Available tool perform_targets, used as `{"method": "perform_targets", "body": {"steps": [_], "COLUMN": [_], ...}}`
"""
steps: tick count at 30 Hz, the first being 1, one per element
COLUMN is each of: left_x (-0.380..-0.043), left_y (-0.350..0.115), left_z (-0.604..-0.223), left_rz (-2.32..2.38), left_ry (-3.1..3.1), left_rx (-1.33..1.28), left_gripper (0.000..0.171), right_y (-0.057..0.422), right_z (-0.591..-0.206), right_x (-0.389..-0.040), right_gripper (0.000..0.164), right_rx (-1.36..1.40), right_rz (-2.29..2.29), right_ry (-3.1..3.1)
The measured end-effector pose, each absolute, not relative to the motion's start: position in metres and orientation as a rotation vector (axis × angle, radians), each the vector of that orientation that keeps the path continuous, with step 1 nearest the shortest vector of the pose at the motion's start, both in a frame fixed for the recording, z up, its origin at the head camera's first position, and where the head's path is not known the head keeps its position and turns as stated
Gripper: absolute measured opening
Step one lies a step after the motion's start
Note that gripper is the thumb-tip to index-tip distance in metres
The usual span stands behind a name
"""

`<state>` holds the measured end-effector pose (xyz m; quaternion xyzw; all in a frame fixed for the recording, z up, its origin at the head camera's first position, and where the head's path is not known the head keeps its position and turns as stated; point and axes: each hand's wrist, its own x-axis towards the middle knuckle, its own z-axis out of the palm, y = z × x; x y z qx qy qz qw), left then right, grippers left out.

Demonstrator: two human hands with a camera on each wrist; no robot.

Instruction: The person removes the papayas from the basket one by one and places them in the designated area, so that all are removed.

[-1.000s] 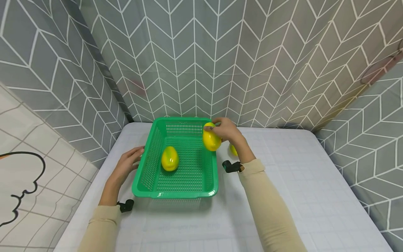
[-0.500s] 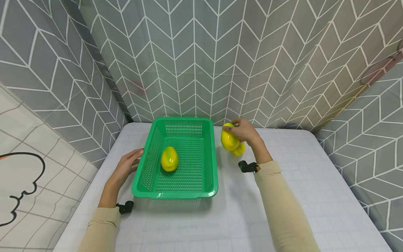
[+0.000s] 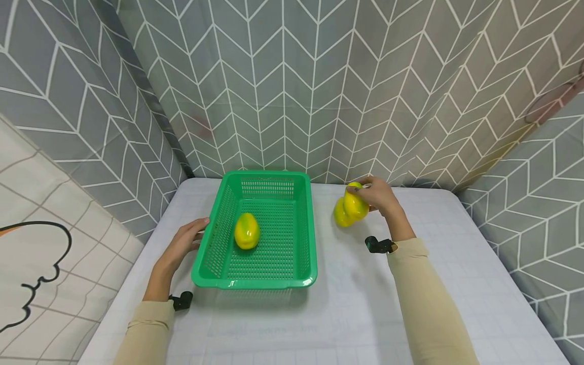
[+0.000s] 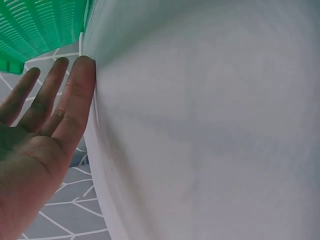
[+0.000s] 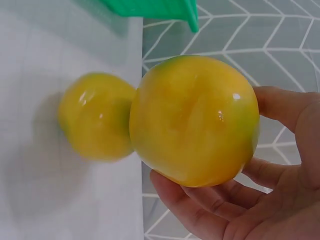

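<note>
In the head view my right hand (image 3: 380, 195) holds a glossy yellow, green-tinged, mango-like fruit (image 3: 357, 204) between thumb and fingers. Behind it, partly covered, a second yellow fruit (image 3: 341, 213) rests on the table; the right wrist view shows this table fruit (image 5: 97, 117) overlapped by the held fruit (image 5: 195, 122). A third yellow fruit (image 3: 247, 231) lies inside the green plastic basket (image 3: 253, 283), left of its middle. My left hand (image 3: 183, 242) has its fingertips right at the basket's left rim. In the left wrist view its fingers (image 4: 75, 102) are extended and grip nothing.
A white cloth covers the table (image 3: 337, 314), with more of its surface to the right of my right hand. A grey chevron-patterned curtain (image 3: 296, 91) stands right behind the table's back edge and along both sides.
My right hand has carried the fruit rightward from over the basket's right rim to above the fruit on the table. The left hand and the basket have stayed in place.
</note>
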<state>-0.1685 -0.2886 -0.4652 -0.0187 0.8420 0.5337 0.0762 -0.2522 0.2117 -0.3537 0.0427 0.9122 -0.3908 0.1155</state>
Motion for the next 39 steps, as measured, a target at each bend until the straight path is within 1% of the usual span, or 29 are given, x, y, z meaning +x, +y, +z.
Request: {"method": "perform_targets", "body": {"steps": [7, 22, 39], "left_x": [-0.168, -0.168, -0.169], "left_y": [-0.289, -0.286, -0.288], "left_z": [-0.465, -0.461, -0.461], "left_rz": [1.603, 1.582, 1.576], "left_ry": [2.507, 2.468, 2.451], "left_rx": [-0.054, -0.090, -0.085], "left_gripper": [0.074, 0.079, 0.074], "right_y": [0.223, 0.247, 0.254], "right_z": [-0.356, -0.382, -0.406], "right_x": [-0.252, -0.259, -0.265], "right_gripper": [0.076, 0.074, 0.074], "right_rx": [0.152, 0.285, 0.296], "right_rz": [-1.151, -1.076, -0.997], "right_ry": [2.670, 2.693, 2.695]}}
